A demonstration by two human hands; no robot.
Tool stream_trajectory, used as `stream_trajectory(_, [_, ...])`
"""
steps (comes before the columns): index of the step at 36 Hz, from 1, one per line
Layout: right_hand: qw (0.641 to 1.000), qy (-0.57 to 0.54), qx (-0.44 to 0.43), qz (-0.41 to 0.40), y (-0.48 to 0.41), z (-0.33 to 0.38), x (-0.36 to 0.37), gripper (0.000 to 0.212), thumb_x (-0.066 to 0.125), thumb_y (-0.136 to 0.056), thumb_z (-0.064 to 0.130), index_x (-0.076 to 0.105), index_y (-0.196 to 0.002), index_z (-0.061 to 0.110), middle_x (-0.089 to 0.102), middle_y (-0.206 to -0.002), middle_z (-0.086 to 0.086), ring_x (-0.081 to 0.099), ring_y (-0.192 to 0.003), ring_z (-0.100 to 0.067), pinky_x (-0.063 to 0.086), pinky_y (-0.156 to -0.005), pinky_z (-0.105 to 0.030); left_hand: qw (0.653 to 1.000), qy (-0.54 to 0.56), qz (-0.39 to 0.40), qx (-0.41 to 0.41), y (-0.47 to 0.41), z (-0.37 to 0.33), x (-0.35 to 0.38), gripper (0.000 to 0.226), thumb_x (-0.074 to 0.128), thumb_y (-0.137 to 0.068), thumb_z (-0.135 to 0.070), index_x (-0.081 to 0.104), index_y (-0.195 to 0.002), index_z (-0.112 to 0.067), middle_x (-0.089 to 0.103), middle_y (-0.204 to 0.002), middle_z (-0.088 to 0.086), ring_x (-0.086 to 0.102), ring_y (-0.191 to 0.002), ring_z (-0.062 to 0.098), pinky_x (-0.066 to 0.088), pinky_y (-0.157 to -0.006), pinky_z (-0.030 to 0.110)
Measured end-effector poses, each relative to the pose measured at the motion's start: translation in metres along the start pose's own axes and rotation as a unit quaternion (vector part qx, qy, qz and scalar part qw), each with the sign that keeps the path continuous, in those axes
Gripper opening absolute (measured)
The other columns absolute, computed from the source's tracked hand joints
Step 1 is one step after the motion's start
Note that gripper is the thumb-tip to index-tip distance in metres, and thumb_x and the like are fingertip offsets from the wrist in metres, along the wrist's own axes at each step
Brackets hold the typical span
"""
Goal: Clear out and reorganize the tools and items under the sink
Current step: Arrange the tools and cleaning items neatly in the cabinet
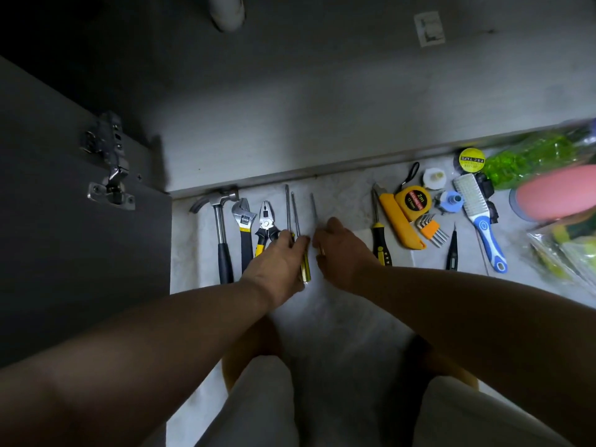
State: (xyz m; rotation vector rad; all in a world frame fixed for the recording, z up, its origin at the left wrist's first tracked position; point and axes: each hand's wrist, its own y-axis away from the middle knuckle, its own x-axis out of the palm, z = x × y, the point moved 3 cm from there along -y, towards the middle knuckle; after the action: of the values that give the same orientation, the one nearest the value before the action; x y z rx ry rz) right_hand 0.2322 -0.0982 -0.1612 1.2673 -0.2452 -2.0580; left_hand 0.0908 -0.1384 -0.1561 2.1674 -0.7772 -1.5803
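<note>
Tools lie in a row on the pale floor before the cabinet edge: a hammer [222, 233], an adjustable wrench [244, 224], pliers [266, 225], then three long screwdrivers. My left hand [280, 262] rests on the handles of two of them, including a yellow-handled screwdriver [304, 269]. My right hand [338, 250] is closed over the handle of the third screwdriver [314, 209], whose shaft points at the cabinet. Further right lie a black-and-yellow screwdriver [379, 240], a yellow utility knife [398, 221], a tape measure [413, 199] and hex keys [430, 227].
The open cabinet door [64, 221] with its hinge [111, 162] stands at left. A white drain pipe [227, 11] hangs above the bare cabinet floor. At right sit a blue brush [480, 217], a tester pen [451, 250], tape roll [471, 159], green bottle [532, 159] and pink object [558, 191].
</note>
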Motion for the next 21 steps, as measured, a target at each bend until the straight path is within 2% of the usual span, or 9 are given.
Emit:
stream_trajectory(3, [1.0, -0.018, -0.005, 0.007, 0.002, 0.002, 0.001, 0.032, 0.063, -0.089, 0.013, 0.059, -0.121, 0.015, 0.043, -0.128, -0.007, 0.056, -0.107, -0.028, 0.051, -0.093, -0.039, 1.0, -0.012, -0.02, 0.003, 0.001, -0.001, 0.0, 0.078, 0.074, -0.086, -0.023, 0.03, -0.151, -0.022, 0.04, -0.135, 0.01, 0.059, -0.112, 0.03, 0.056, -0.087, 0.04])
stream_trajectory(6, [0.999, -0.024, -0.015, 0.021, 0.004, 0.003, 0.003, 0.034, 0.062, -0.087, 0.009, 0.061, -0.121, 0.014, 0.043, -0.126, -0.008, 0.059, -0.103, -0.03, 0.052, -0.09, -0.04, 0.999, -0.003, -0.032, -0.014, -0.001, -0.001, -0.003, 0.065, 0.068, -0.088, -0.014, 0.037, -0.146, -0.02, 0.041, -0.133, 0.01, 0.063, -0.106, 0.033, 0.057, -0.083, 0.047])
stream_trajectory(8, [0.999, -0.026, -0.021, 0.024, 0.004, 0.002, 0.002, 0.034, 0.061, -0.088, 0.008, 0.061, -0.121, 0.013, 0.044, -0.126, -0.009, 0.06, -0.101, -0.031, 0.053, -0.088, -0.04, 0.999, 0.013, -0.032, -0.022, -0.002, -0.001, -0.004, 0.061, 0.069, -0.089, -0.021, 0.04, -0.142, -0.019, 0.04, -0.133, 0.009, 0.063, -0.106, 0.034, 0.057, -0.082, 0.049])
stream_trajectory(11, [0.998, -0.038, -0.037, 0.036, 0.004, 0.001, -0.004, 0.038, 0.06, -0.088, 0.007, 0.06, -0.125, 0.013, 0.047, -0.127, -0.008, 0.06, -0.103, -0.028, 0.05, -0.093, -0.036, 0.998, 0.036, -0.033, -0.026, -0.002, 0.0, -0.003, 0.075, 0.078, -0.081, -0.043, 0.039, -0.142, -0.02, 0.04, -0.133, 0.006, 0.059, -0.112, 0.029, 0.056, -0.087, 0.047])
stream_trajectory(14, [0.996, -0.024, -0.069, 0.05, 0.007, -0.003, -0.014, 0.036, 0.058, -0.088, 0.007, 0.06, -0.124, 0.012, 0.05, -0.124, -0.008, 0.059, -0.103, -0.026, 0.049, -0.09, -0.031, 0.997, 0.042, -0.045, -0.04, -0.003, -0.001, -0.002, 0.077, 0.077, -0.08, -0.046, 0.039, -0.143, -0.021, 0.039, -0.134, 0.006, 0.059, -0.114, 0.028, 0.056, -0.088, 0.046])
stream_trajectory(17, [0.998, 0.016, -0.06, -0.004, 0.014, -0.016, -0.03, 0.034, 0.057, -0.088, 0.012, 0.058, -0.122, 0.014, 0.05, -0.121, -0.008, 0.055, -0.109, -0.027, 0.052, -0.086, -0.039, 0.997, 0.035, -0.06, -0.04, -0.004, -0.003, -0.001, 0.071, 0.073, -0.085, -0.036, 0.036, -0.143, -0.019, 0.039, -0.134, 0.008, 0.061, -0.11, 0.031, 0.057, -0.084, 0.044])
stream_trajectory(21, [0.992, 0.098, 0.027, -0.076, 0.028, -0.043, -0.045, 0.043, 0.06, -0.085, 0.024, 0.046, -0.124, 0.015, 0.046, -0.123, -0.013, 0.053, -0.11, -0.033, 0.053, -0.073, -0.041, 0.996, 0.041, -0.063, -0.039, -0.004, -0.003, -0.002, 0.073, 0.071, -0.087, -0.024, 0.03, -0.148, -0.019, 0.04, -0.136, 0.01, 0.062, -0.107, 0.032, 0.056, -0.083, 0.042])
